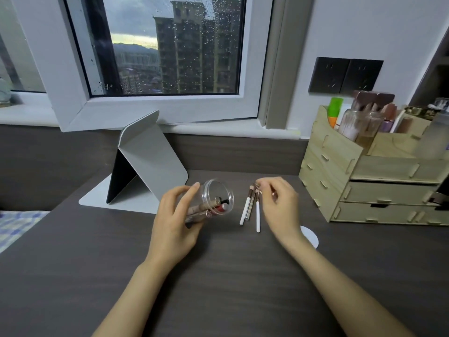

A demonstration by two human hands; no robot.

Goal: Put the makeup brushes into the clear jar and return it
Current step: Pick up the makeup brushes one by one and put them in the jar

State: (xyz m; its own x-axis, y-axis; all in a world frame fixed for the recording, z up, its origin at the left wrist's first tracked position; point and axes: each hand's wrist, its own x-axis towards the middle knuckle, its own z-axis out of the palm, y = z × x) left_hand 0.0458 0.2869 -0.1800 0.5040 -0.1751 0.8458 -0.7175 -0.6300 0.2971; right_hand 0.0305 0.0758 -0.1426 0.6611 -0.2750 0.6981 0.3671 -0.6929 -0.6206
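My left hand (pixel 173 222) grips the clear jar (pixel 213 199), tilted with its mouth toward the right; several makeup items, one red-tipped, lie inside it. Three white-handled makeup brushes (pixel 251 210) lie side by side on the dark desk (pixel 218 276) just right of the jar. My right hand (pixel 279 205) hovers over the brushes' bristle ends, fingers curled around a thin metallic piece that looks like a brush; the fingers hide most of it.
A folded grey stand mirror (pixel 145 164) sits behind the jar at the left. A wooden drawer organiser (pixel 374 176) with bottles stands at the right. A white round disc (pixel 311 235) lies by my right wrist. A window is behind the desk.
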